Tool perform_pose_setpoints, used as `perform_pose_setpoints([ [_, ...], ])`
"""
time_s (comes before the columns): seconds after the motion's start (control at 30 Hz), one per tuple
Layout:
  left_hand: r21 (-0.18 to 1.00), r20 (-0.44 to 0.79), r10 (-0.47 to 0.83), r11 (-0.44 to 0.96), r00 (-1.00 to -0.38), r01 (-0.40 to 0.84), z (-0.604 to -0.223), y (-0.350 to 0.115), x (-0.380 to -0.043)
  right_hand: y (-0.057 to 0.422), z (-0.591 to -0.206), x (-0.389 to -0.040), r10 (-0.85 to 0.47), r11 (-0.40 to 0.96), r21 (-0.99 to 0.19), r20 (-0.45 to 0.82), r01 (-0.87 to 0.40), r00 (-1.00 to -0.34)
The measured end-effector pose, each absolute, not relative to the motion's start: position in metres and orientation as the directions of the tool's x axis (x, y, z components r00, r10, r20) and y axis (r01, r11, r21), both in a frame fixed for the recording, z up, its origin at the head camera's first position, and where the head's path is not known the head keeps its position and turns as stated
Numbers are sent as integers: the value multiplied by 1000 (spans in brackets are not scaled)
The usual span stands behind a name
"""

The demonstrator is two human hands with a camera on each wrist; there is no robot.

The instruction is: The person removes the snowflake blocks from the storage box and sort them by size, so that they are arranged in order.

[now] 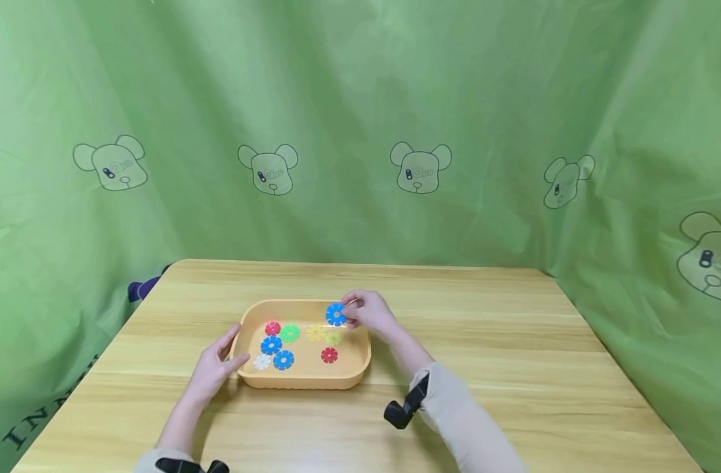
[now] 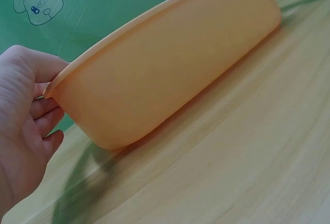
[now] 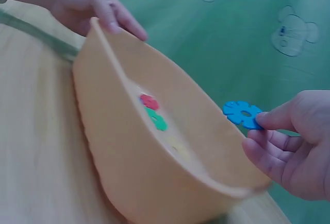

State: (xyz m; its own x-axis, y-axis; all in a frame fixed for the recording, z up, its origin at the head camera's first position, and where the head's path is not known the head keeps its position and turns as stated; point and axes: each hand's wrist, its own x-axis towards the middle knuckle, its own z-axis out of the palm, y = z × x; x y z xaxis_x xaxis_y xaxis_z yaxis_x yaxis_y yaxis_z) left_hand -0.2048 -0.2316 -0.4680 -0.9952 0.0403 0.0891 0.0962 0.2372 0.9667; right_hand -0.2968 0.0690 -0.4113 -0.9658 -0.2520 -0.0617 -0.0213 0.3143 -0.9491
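An orange plastic basin [image 1: 304, 382] stands on the table. At its left end my left hand [image 1: 211, 371] holds the rim, thumb over the edge and fingers along the outside. My right hand [image 1: 369, 310] pinches a blue notched snowflake disc [image 3: 234, 112] between thumb and fingers, above the basin's far right rim. Inside the basin lie two blue discs [image 1: 284, 367], a white disc [image 1: 262, 362], a green disc [image 1: 289, 337], a red disc [image 1: 272, 328] at the left, another red disc [image 1: 329, 360] at the right, and yellow discs [image 1: 313, 337].
The light wooden table [image 1: 484, 341] extends on all sides of the basin. A green curtain [image 1: 349, 217] with printed bear heads hangs behind it and along both sides. Something purple [image 1: 142, 289] shows past the table's left edge.
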Motion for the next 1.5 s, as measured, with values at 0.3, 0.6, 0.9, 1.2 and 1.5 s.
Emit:
perform_pose_setpoints([
  [0.3, 967, 79, 40, 241, -996, 86, -466, -232, -205, 127, -414, -302, -118, 123, -988, -105, 90, -987],
  [0.6, 964, 76, 46, 253, -996, 86, -466, -233, -205, 175, -445, -302, -34, 262, -954, -162, 147, -986],
  [0.9, 961, 65, 45, 267, -997, 75, -464, -234, -206, 179, -465, -294, -67, 491, -868, -120, 72, -991],
  [1.2, 959, 66, 44, 273, -997, 76, -466, -235, -207, 171, -473, -292, -66, 669, -742, -13, -34, -998],
  [1.5, 959, 68, 49, 273, -996, 79, -467, -234, -208, 174, -473, -293, -59, 621, -784, -49, 2, -997],
])
